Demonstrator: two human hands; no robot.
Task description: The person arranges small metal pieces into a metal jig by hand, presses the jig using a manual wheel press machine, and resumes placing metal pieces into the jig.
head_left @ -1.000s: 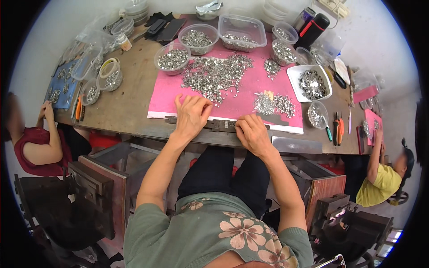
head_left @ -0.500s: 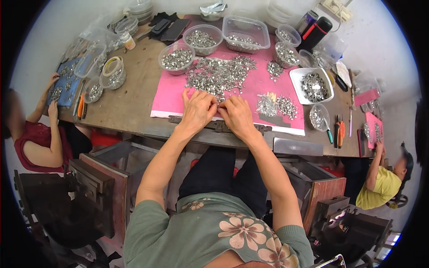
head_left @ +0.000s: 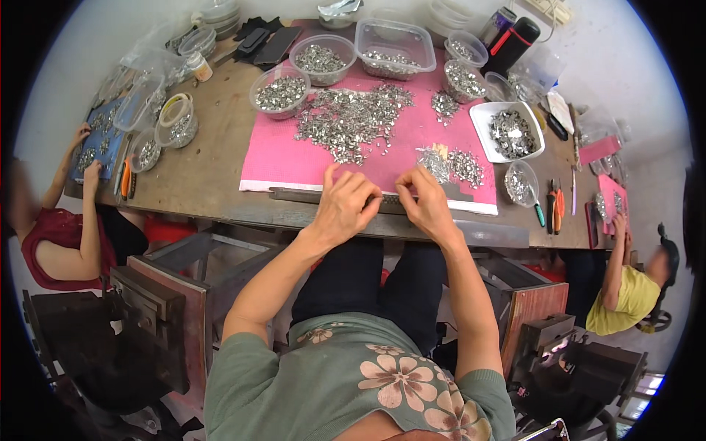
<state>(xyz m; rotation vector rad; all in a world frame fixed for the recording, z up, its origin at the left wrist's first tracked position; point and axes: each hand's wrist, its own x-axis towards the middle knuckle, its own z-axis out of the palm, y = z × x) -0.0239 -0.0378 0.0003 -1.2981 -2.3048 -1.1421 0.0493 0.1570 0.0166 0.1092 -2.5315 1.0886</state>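
Above the near edge of a pink mat (head_left: 273,158), my left hand (head_left: 346,204) has its fingers curled and thumb drawn in; anything held there is too small to make out. To its right, my right hand (head_left: 426,202) is closed in a pinch, its fingertips a little apart from the left ones. Both are over a narrow dark metal strip (head_left: 294,195) along the bench edge. A wide heap of small silver metal pieces (head_left: 351,121) spreads just beyond. Near my right hand lie thin silver pins (head_left: 434,163) and a smaller pile of silver pieces (head_left: 465,169).
Clear tubs (head_left: 279,93) of silver pieces ring the mat, with a white tray (head_left: 479,131) at right. Beyond stands a black and red flask (head_left: 512,44). Pliers (head_left: 557,209) lie at right. People work at both sides, one in red (head_left: 59,246), one in yellow (head_left: 625,298).
My hands, which met at the fingertips by the heap, have drawn apart and come nearer to me. The dark strip shows more between them. The whole view has shifted slightly.
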